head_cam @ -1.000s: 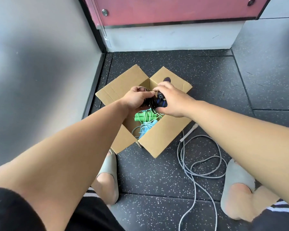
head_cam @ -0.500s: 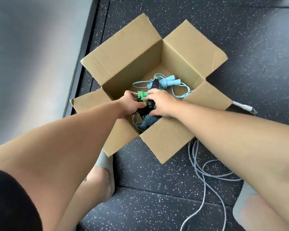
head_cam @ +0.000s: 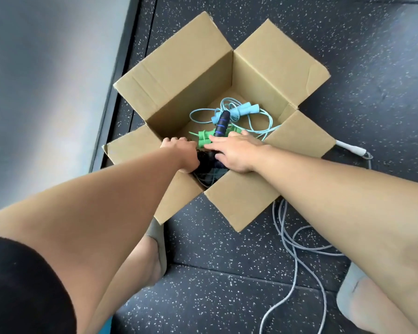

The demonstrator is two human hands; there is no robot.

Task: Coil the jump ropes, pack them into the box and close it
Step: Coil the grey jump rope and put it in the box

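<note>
An open cardboard box (head_cam: 270, 61) stands on the dark speckled floor with all its flaps spread out. Inside lie a light blue jump rope (head_cam: 247, 109) and a green jump rope (head_cam: 204, 138). A black jump rope with a blue-ringed handle (head_cam: 221, 125) sits at the near side of the box, its handle pointing up. My left hand (head_cam: 181, 153) is curled on the black coil. My right hand (head_cam: 234, 153) rests flat on top of it with the fingers spread. A grey jump rope (head_cam: 295, 242) lies loose on the floor to the right of the box.
The grey rope's white handle (head_cam: 350, 148) lies beside the box's right flap. A grey wall (head_cam: 46, 80) runs close along the left. My feet in grey slippers (head_cam: 158, 237) stand just in front of the box, the right slipper (head_cam: 355, 292) next to the rope.
Both hands have brought the black rope down from above the box into it. The right hand's fingers have spread out flat. The view has tilted down over the box.
</note>
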